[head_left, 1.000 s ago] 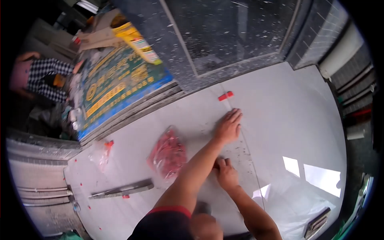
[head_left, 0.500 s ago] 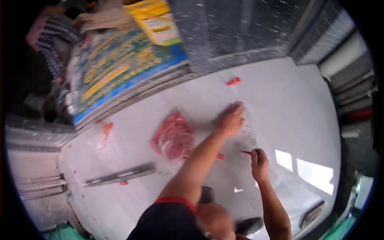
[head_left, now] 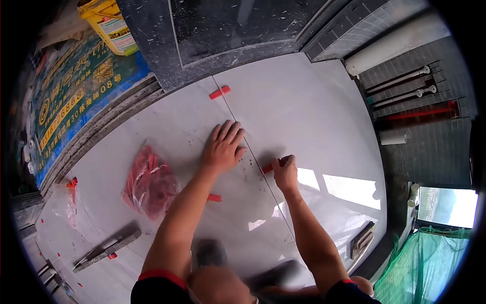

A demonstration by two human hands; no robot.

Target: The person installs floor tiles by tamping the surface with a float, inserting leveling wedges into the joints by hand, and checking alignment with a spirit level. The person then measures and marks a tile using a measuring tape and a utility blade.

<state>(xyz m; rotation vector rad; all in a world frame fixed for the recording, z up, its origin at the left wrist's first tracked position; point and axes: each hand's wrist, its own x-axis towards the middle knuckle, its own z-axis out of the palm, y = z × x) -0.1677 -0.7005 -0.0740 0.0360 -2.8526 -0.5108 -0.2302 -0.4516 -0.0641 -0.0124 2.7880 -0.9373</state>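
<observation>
My left hand (head_left: 224,147) lies flat with fingers spread on a pale floor tile (head_left: 187,131), just left of a thin joint. Pinched in my right hand (head_left: 285,174) is a red tile-levelling wedge (head_left: 267,167), its tip lying at the joint. Farther up that same joint sits another red wedge (head_left: 219,92). One more wedge (head_left: 214,197) lies beside my left forearm. To the left, a clear plastic bag (head_left: 151,185) full of red pieces rests on the tiles.
A grey straight-edged metal tool (head_left: 109,248) and a small clear bag (head_left: 66,202) lie at left. Beyond the tiles are a yellow bucket (head_left: 111,28) on a printed board and a dark door panel (head_left: 228,30). Green netting (head_left: 420,268) hangs at lower right.
The view has swung right, shifting the floor leftward in the picture. My right hand has brought the wedge up to the joint; my left hand stays on the tile.
</observation>
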